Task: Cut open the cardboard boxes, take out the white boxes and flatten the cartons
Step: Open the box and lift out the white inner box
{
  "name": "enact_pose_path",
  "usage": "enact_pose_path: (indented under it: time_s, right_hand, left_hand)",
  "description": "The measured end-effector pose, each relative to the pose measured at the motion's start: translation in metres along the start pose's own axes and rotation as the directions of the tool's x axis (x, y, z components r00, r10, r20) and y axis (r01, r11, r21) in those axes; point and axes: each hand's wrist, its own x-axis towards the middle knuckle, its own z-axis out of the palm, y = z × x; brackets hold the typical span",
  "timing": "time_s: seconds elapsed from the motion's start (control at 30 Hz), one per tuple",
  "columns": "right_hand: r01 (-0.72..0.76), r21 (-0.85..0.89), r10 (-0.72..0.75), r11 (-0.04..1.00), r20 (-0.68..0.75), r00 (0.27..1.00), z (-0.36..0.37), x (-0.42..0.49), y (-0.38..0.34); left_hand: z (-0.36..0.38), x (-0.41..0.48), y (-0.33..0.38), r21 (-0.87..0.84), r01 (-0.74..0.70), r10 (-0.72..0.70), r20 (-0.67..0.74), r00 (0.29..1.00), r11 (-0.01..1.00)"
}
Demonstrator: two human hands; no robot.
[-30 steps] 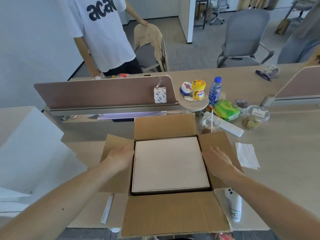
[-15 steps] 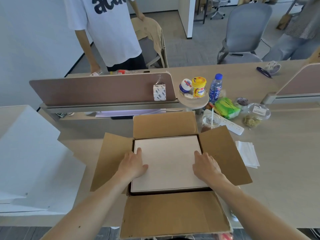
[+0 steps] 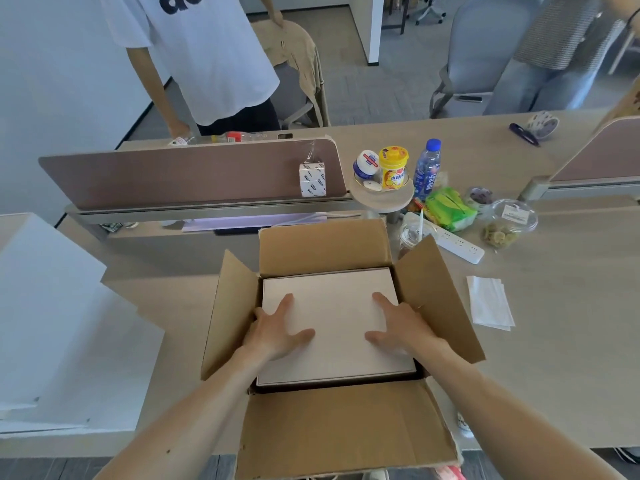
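An open brown cardboard carton stands on the desk in front of me, all flaps folded out. Inside it lies a flat white box that nearly fills the opening. My left hand lies on the box's left part, thumb and forefinger spread on the lid, the other fingers bent down over the left edge into the gap. My right hand mirrors it at the right edge. More white boxes are stacked on the desk at the left.
A brown desk divider runs behind the carton. Jars, a water bottle, a green packet, a drink cup, a power strip and a napkin lie at the right. Two people and chairs are beyond the desk.
Both hands moved inward from the side flaps onto the white box, then slid to its left and right edges. The carton's side flaps have sprung up.
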Motion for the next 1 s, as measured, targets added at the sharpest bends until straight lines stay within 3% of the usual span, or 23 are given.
enact_pose_path:
  time_s: [0.23,0.7,1.0]
  right_hand:
    - [0.013,0.223,0.003,0.975,-0.071,0.997,0.001,-0.002,0.008]
    - [0.091,0.318,0.02,0.944,-0.33,0.944,-0.033,-0.011,-0.001]
    - [0.058,0.178,0.025,0.982,-0.433,0.901,-0.059,-0.019,-0.012]
  left_hand:
    - [-0.006,-0.002,0.003,-0.016,-0.005,0.005,-0.013,1.0,1.0]
    - [-0.054,-0.02,0.025,0.1,-0.067,0.085,-0.19,0.978,0.993]
    - [-0.073,-0.033,0.043,0.147,-0.05,0.084,-0.237,0.968,0.988]
